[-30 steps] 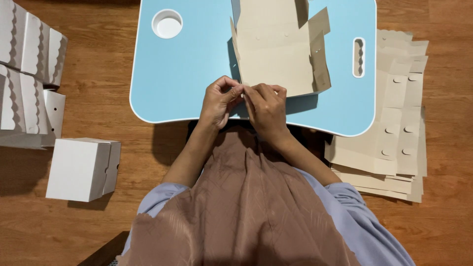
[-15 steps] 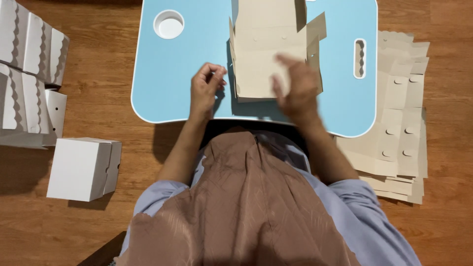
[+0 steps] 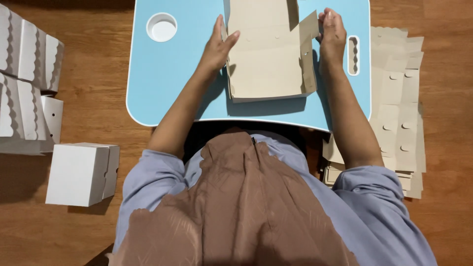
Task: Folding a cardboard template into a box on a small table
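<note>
A tan, partly folded cardboard box blank (image 3: 266, 54) lies on the light blue lap table (image 3: 172, 79). My left hand (image 3: 218, 45) grips the blank's raised left side flap, thumb on the inside. My right hand (image 3: 332, 35) holds the raised right flap near its top corner. Both arms reach forward over the table's near edge. The far part of the blank runs out of view at the top.
A round cup recess (image 3: 161, 27) sits at the table's far left, a handle slot (image 3: 353, 55) at its right. A stack of flat tan blanks (image 3: 401, 98) lies on the wooden floor to the right. A finished white box (image 3: 81, 173) and folded white boxes (image 3: 27, 74) stand left.
Both hands left the table's near edge, where they were pinched together, and moved forward and apart. Each now holds a side flap of the blank.
</note>
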